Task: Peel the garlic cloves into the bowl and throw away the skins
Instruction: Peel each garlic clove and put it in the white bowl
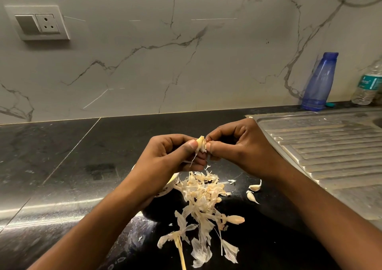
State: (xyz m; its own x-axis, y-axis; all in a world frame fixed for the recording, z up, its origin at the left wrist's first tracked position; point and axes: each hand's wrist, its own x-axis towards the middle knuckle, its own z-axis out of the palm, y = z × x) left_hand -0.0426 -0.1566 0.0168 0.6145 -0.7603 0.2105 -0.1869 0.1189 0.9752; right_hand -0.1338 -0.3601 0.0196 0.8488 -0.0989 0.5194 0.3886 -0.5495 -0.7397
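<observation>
A garlic clove (201,143) is held above the black counter (62,166), pinched between both hands. The left hand (171,156) is curled around it, the thumb pressed on the clove's left side and the other fingers folded beneath. The right hand (237,145) is likewise curled, its thumb and forefinger nipped on the loose skin at the clove's right side; a strip of skin (194,157) is seen hanging down between the hands. Both forearms are stretched forward above the counter, wrists turned inward so that the fingertips meet. A pile of skins (204,197) is spread on the counter below the hands. The bowl (168,187) is mostly hidden under the left wrist. Two unpeeled cloves (256,187) are seen just right of the pile.
</observation>
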